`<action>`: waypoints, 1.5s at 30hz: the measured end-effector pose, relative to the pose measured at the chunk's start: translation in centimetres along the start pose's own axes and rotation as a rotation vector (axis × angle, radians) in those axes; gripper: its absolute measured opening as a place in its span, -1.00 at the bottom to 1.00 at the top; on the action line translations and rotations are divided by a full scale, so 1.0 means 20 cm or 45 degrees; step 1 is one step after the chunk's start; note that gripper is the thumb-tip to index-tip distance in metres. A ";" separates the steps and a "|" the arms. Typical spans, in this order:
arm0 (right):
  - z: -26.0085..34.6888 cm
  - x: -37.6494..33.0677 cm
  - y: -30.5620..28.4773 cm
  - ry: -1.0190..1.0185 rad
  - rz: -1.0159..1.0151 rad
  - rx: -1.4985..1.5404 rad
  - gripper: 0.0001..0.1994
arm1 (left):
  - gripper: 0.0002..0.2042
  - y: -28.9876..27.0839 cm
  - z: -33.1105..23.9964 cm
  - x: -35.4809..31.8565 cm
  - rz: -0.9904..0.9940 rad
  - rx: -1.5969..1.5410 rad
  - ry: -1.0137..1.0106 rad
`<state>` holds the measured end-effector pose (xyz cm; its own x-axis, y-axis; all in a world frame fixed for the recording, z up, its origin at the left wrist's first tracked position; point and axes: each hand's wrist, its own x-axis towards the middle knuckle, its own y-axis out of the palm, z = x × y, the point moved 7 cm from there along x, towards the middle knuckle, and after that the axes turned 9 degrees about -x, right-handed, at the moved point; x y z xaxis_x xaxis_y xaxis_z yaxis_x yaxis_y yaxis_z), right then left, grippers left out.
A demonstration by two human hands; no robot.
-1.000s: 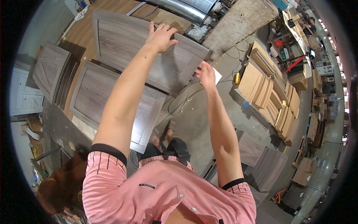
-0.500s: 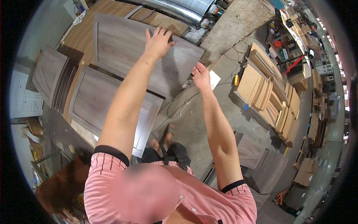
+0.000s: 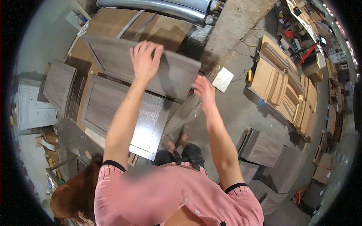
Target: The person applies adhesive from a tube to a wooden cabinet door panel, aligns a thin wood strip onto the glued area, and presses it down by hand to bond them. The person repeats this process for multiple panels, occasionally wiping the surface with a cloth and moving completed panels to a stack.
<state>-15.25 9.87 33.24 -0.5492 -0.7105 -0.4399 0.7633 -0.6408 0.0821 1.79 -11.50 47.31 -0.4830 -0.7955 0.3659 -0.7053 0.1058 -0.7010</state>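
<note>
Since 0.5 s ago both hands slid left along the grey wood-grain cabinet door panel point(image 3: 143, 69). Left hand point(image 3: 145, 60) flat, fingers spread on its face; right hand point(image 3: 203, 90) open at its lower-right edge. Panel rests over another grey door point(image 3: 124, 113).

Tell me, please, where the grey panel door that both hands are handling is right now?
In the head view, the grey panel door is upper centre-left, under the left hand, the right hand at its right end, above another grey door.
</note>
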 end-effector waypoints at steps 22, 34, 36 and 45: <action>-0.95 -0.68 0.36 0.696 0.294 -0.031 0.01 | -0.34 -0.44 1.18 -2.28 -0.810 -1.747 -1.692; -1.05 -0.73 0.33 0.318 0.572 -1.319 -0.58 | -0.43 -0.67 1.35 -2.71 0.362 -0.485 -1.828; -1.05 -0.70 0.35 0.262 0.511 -1.371 -0.57 | -0.43 -0.61 1.35 -2.81 0.327 -0.432 -1.742; -1.31 -1.00 0.46 0.508 0.633 -1.339 -0.31 | -0.11 -0.14 0.82 -3.08 0.110 -0.758 -1.579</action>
<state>11.63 25.77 19.28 -0.1185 -0.5533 -0.8245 0.8639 0.3519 -0.3604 42.04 27.35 16.74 0.0166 -0.7460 -0.6657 -0.9625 0.1685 -0.2128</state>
